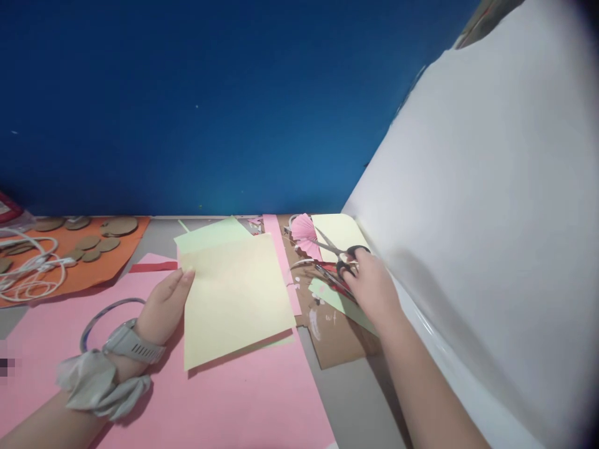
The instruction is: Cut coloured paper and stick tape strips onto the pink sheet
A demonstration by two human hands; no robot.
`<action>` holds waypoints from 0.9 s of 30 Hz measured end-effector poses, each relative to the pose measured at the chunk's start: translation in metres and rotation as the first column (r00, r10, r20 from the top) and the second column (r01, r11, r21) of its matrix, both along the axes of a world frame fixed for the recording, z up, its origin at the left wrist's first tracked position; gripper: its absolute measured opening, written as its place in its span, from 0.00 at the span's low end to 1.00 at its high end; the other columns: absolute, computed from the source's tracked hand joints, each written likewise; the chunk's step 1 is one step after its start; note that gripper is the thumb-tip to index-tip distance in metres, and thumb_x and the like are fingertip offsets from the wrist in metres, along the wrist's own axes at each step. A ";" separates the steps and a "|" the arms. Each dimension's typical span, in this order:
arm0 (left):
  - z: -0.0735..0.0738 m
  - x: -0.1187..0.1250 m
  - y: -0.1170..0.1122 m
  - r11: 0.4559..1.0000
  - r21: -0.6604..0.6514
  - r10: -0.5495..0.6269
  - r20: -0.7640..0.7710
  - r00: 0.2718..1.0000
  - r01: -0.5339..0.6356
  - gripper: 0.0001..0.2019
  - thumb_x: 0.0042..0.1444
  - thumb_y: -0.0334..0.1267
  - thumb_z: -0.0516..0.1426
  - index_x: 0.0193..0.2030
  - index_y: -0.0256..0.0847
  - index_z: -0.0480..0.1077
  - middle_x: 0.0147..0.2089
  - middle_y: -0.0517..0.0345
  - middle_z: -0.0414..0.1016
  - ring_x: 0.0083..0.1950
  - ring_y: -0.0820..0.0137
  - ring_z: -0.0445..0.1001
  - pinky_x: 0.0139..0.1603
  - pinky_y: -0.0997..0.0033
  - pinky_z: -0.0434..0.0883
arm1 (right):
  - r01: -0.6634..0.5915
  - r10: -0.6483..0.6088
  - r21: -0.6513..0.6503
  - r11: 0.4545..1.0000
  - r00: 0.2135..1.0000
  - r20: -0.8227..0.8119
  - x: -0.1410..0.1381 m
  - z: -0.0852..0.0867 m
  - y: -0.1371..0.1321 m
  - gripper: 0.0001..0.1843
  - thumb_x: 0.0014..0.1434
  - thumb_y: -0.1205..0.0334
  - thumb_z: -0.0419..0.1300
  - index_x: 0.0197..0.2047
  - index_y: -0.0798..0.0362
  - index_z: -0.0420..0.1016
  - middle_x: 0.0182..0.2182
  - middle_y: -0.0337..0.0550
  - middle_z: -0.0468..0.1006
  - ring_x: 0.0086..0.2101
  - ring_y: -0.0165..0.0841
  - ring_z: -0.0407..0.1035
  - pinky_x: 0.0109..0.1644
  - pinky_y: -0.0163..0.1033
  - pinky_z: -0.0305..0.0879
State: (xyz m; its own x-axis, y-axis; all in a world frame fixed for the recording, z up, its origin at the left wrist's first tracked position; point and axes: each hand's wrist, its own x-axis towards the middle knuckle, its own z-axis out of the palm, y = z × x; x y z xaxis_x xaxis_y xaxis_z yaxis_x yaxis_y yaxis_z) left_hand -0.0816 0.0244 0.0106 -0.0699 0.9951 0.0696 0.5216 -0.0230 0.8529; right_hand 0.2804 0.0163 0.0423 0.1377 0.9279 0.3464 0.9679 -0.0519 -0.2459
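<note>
My left hand point(165, 305) pinches the left edge of a pale yellow sheet of paper point(238, 296), which is tilted a little above the table. Partly behind that sheet lies a light green sheet point(210, 234). On the right, my right hand point(373, 280) has its fingers at the black handles of a pair of scissors point(334, 248), whose blades are spread and point to the far left. Beyond the blades sits a pleated pink paper fan point(305, 234). A pale green strip point(339, 302) lies below my right hand.
Large pink paper point(253, 405) covers much of the grey table. Brown cardboard point(344, 346) lies at right, beside a white wall point(491, 206). At left, orange paper point(131, 246) bears cardboard discs point(119, 226) and a white cable point(35, 265). A blue wall point(210, 112) stands behind.
</note>
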 end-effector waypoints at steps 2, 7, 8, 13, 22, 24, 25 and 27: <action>-0.002 0.000 0.001 1.000 0.019 -0.024 0.062 0.998 0.023 0.20 0.58 0.55 0.48 0.39 0.41 0.71 0.38 0.52 0.77 0.40 0.59 0.74 0.43 0.60 0.70 | 0.001 0.000 -0.007 1.000 0.997 0.075 0.019 0.001 0.003 0.08 0.53 0.64 0.55 0.39 0.52 0.68 0.36 0.50 0.76 0.38 0.44 0.68 0.36 0.42 0.59; -0.005 -0.001 0.001 0.997 0.040 -0.067 0.117 0.991 0.062 0.21 0.59 0.55 0.47 0.42 0.40 0.71 0.40 0.51 0.77 0.40 0.60 0.74 0.45 0.61 0.71 | -0.033 0.041 -0.046 0.998 0.980 0.195 0.037 -0.012 0.012 0.10 0.51 0.66 0.56 0.39 0.53 0.72 0.38 0.52 0.78 0.40 0.46 0.69 0.39 0.44 0.58; -0.005 -0.001 0.001 0.997 0.043 -0.071 0.116 0.991 0.066 0.21 0.59 0.55 0.47 0.41 0.40 0.71 0.40 0.51 0.77 0.39 0.61 0.74 0.44 0.61 0.71 | -0.029 0.037 -0.042 0.999 0.978 0.204 0.038 -0.015 0.013 0.10 0.52 0.66 0.55 0.39 0.54 0.72 0.38 0.53 0.79 0.40 0.46 0.69 0.39 0.44 0.58; -0.004 0.001 0.001 0.993 0.067 -0.103 0.175 0.979 0.093 0.20 0.60 0.53 0.48 0.41 0.39 0.71 0.41 0.51 0.78 0.41 0.62 0.74 0.44 0.65 0.71 | 0.027 -0.033 0.037 0.999 0.983 0.183 0.038 -0.014 0.019 0.11 0.55 0.63 0.52 0.38 0.56 0.74 0.35 0.56 0.78 0.37 0.46 0.69 0.38 0.45 0.58; -0.004 0.002 0.000 0.987 0.034 -0.160 0.239 0.958 0.157 0.21 0.59 0.54 0.48 0.41 0.38 0.71 0.36 0.53 0.78 0.37 0.63 0.74 0.39 0.66 0.70 | 0.107 -0.016 0.262 0.959 0.945 -0.327 0.009 0.026 0.021 0.12 0.53 0.57 0.55 0.39 0.53 0.72 0.35 0.47 0.76 0.38 0.41 0.70 0.43 0.46 0.62; -0.004 0.003 0.000 0.986 0.025 -0.164 0.234 0.958 0.163 0.21 0.59 0.55 0.48 0.40 0.38 0.70 0.35 0.54 0.77 0.37 0.64 0.73 0.39 0.66 0.70 | 0.053 0.076 0.258 0.965 0.882 -0.465 -0.010 0.038 0.016 0.13 0.53 0.54 0.57 0.38 0.52 0.71 0.31 0.41 0.75 0.33 0.36 0.70 0.39 0.43 0.65; -0.004 0.003 0.000 0.987 0.025 -0.162 0.230 0.960 0.161 0.21 0.59 0.55 0.48 0.39 0.38 0.70 0.35 0.54 0.76 0.37 0.64 0.73 0.39 0.66 0.70 | 0.009 0.149 0.266 0.964 0.811 -0.566 -0.021 0.046 0.012 0.14 0.52 0.52 0.57 0.38 0.51 0.71 0.29 0.39 0.74 0.31 0.34 0.69 0.37 0.42 0.66; -0.004 0.003 0.000 0.987 0.025 -0.162 0.223 0.961 0.160 0.21 0.59 0.55 0.48 0.38 0.38 0.70 0.35 0.54 0.76 0.38 0.63 0.72 0.39 0.66 0.70 | -0.074 0.252 0.272 0.959 0.660 -0.708 -0.042 0.061 0.005 0.15 0.51 0.48 0.59 0.36 0.50 0.70 0.28 0.36 0.72 0.30 0.32 0.69 0.36 0.40 0.67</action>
